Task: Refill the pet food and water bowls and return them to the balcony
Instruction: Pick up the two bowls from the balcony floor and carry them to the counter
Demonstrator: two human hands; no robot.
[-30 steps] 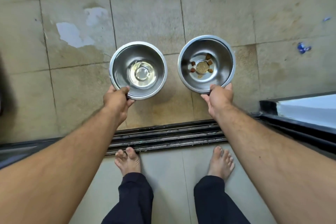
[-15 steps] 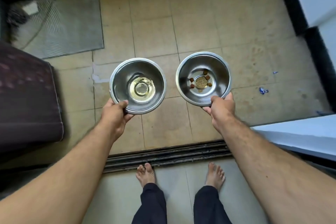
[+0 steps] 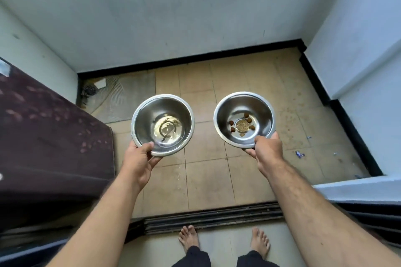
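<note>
I hold two steel bowls out over the tiled balcony floor [image 3: 206,180]. My left hand [image 3: 138,160] grips the near rim of the water bowl [image 3: 162,124], which has a little water rippling at its bottom. My right hand [image 3: 268,151] grips the near rim of the food bowl [image 3: 244,121], with a few brown kibble pieces around its centre. Both bowls are level and apart from each other.
A dark patterned cushion or mattress [image 3: 50,136] fills the left side. A sliding door track [image 3: 212,217] crosses the floor in front of my bare feet. White walls [image 3: 173,17] close off the balcony. A grey mat [image 3: 125,95] lies in the far left corner; small litter bits [image 3: 300,154] lie at right.
The view has tilted up, showing the far wall and the whole balcony floor. Both bowls stay in my hands, now held higher and further apart.
</note>
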